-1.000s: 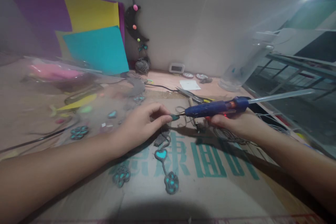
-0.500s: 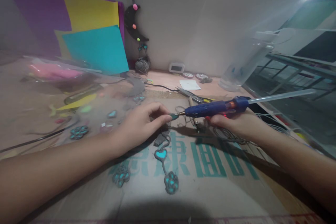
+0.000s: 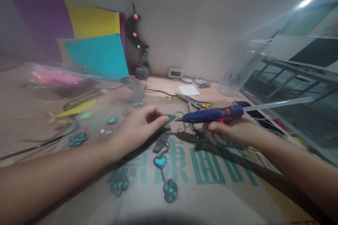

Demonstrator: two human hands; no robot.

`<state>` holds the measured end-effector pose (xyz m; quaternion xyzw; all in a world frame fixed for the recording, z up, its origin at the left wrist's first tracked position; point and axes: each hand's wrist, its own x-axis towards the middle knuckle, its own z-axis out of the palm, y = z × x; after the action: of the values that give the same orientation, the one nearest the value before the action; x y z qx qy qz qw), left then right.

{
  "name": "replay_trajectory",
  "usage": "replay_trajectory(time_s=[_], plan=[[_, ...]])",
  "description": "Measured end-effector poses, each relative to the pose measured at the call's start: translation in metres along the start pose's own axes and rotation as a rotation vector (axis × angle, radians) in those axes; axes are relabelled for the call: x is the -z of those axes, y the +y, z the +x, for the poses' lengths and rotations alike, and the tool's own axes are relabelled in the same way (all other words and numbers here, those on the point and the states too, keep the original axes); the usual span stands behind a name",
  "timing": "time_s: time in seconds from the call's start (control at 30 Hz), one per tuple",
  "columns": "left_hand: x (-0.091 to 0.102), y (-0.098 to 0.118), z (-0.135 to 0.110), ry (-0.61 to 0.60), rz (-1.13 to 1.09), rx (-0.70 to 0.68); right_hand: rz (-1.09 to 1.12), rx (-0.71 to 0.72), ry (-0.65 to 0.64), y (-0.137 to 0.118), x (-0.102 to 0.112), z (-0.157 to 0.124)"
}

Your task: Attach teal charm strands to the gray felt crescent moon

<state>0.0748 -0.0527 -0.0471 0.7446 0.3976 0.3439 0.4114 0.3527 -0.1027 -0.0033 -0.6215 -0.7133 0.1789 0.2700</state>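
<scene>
Got a little teal piece [image 3: 171, 117] pinched in the left hand [image 3: 145, 123], over the cardboard [image 3: 195, 202] toward its far edge, sticking out lengthwise rightward, just beside the tip of the glue gun [image 3: 203, 115] wrapped in the right hand [image 3: 232, 129].

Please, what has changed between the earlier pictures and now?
The nozzle of the glue gun no longer overlaps the teal piece; it sits right of it, slightly lower. The view tilted slightly upward. The left hand still pinches the piece, the right hand still holds the gun.
</scene>
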Motion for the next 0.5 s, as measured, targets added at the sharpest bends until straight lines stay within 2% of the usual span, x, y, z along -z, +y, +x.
replay_trajectory(time_s=[0.13,0.3,0.43,0.5], plan=[[-0.001,0.0,0.003,0.015,-0.034,0.054,0.117,-0.024,0.1,0.007,0.011,0.006],[-0.003,-0.001,0.005,-0.01,-0.011,0.001,0.255,-0.034,0.233,0.021,0.033,0.027],[-0.003,-0.004,0.004,-0.004,-0.028,-0.025,0.05,-0.145,0.264,0.045,0.041,0.06],[-0.004,-0.005,0.004,-0.008,-0.039,-0.038,0.018,-0.171,0.257,0.056,0.04,0.08]])
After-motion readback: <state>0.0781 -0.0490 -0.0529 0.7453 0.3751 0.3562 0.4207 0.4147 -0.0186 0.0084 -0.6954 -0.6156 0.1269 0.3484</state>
